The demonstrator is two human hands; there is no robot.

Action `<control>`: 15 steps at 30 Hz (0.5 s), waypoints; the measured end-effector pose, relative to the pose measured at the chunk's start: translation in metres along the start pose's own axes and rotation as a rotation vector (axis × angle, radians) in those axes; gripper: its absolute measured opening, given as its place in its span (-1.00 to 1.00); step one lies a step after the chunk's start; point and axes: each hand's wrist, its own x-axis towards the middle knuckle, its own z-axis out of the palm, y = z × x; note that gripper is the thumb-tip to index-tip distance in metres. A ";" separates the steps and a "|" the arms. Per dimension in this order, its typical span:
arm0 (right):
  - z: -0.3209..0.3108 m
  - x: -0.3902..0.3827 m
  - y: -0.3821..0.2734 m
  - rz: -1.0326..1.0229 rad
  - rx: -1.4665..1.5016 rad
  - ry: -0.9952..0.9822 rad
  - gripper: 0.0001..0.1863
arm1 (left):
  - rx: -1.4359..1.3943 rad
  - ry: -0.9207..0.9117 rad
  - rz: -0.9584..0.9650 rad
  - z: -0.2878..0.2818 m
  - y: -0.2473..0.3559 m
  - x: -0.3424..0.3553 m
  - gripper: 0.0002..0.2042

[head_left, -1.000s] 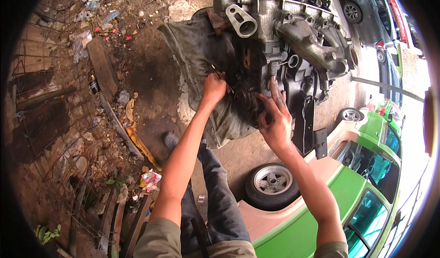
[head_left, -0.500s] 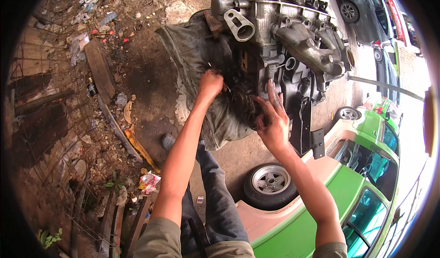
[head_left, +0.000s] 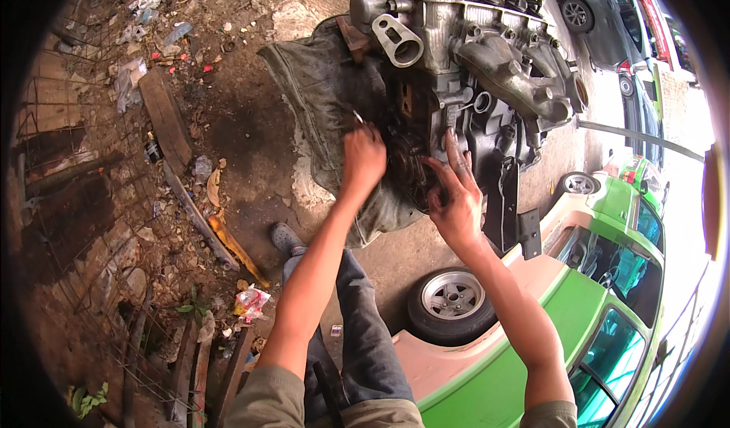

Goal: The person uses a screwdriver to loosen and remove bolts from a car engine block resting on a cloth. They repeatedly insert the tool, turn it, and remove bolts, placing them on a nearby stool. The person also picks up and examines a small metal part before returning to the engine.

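Observation:
A greasy engine [head_left: 449, 40] stands in front of me on a dark, oil-stained cloth [head_left: 312, 85]. My left hand [head_left: 363, 158] is closed in a fist at the engine's lower left. The bright tip of a thin metal tool [head_left: 357, 115] pokes out beyond its knuckles; the rest of the tool is hidden. On the engine's near side, my right hand [head_left: 458, 203] lies with index and middle fingers stretched out against the metal, its thumb apart and the other fingers bent. A dark round part [head_left: 408, 165] of the engine sits between the two hands.
A green pickup [head_left: 517, 321] stands at the right, with a loose wheel [head_left: 452, 299] beside it. Rubble, litter and a wooden plank [head_left: 163, 116] cover the ground at the left. A dark car [head_left: 601, 17] is at the far right.
My left hand has shifted right and a little nearer to me, toward the engine's dark round part, its fist turning. My right hand has barely moved.

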 end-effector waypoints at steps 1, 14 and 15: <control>0.000 0.000 0.000 -0.003 0.010 -0.007 -0.41 | -0.055 0.003 -0.026 0.007 0.004 -0.016 -0.82; 0.001 -0.001 0.001 0.029 0.047 -0.024 -0.39 | -0.243 0.105 -0.001 0.007 -0.032 -0.077 -0.85; 0.001 -0.001 0.001 0.029 0.044 -0.022 -0.39 | -0.287 0.042 -0.165 0.003 -0.031 -0.070 -0.84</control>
